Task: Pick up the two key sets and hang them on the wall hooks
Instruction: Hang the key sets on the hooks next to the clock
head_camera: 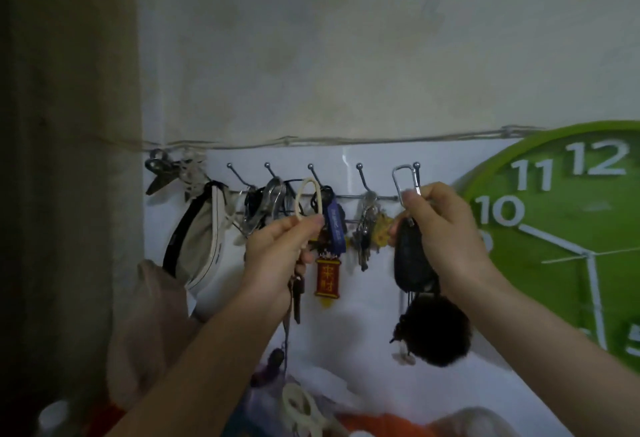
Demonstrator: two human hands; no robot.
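A chrome rack of wall hooks (pixel 346 196) runs across the white wall. My left hand (pixel 277 249) pinches a cream loop (pixel 308 202), raised beside the middle hook (pixel 313 173); keys (pixel 297 294) dangle below that hand. My right hand (pixel 440 228) grips a silver carabiner (pixel 403 182) held just left of the rightmost hook (pixel 416 173). A black key pouch (pixel 412 263) and a dark fluffy pompom (pixel 434 329) hang beneath it. Neither ring is over a hook tip.
Other keys (pixel 367 228), a red charm (pixel 327 279) and a blue strap (pixel 334 225) hang on the rack. A beige bag (pixel 201 235) hangs at the left. A green wall clock (pixel 568 228) sits close at the right. A curtain (pixel 62 159) covers the left side.
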